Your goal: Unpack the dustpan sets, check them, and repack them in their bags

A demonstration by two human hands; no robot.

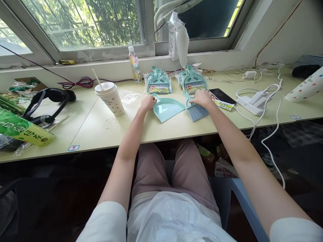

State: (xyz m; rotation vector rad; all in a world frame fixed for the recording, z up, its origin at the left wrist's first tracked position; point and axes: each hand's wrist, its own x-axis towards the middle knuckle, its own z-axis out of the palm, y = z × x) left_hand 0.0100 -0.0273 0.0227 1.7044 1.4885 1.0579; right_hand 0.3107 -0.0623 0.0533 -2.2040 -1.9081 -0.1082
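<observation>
A mint-green dustpan [167, 108] lies on the desk with its wide edge toward the right. My left hand [148, 103] is closed on the dustpan's handle end. Just right of the pan is a small hand brush [197, 113] with grey-blue bristles pointing toward me. My right hand [203, 98] has its fingers closed around the brush's handle, mostly covering it. Behind my hands stand two wrapped dustpan-and-brush sets, a left one [158, 81] and a right one [193, 80]. A printed label card [223, 104] lies beside my right wrist.
A lidded paper cup with a straw [111, 101] stands left of my left arm, near a clear plastic wrapper [128, 96]. Farther left are a black headset [47, 101] and a green package [25, 127]. On the right lie a phone [223, 96] and a white power strip [254, 102] with cables.
</observation>
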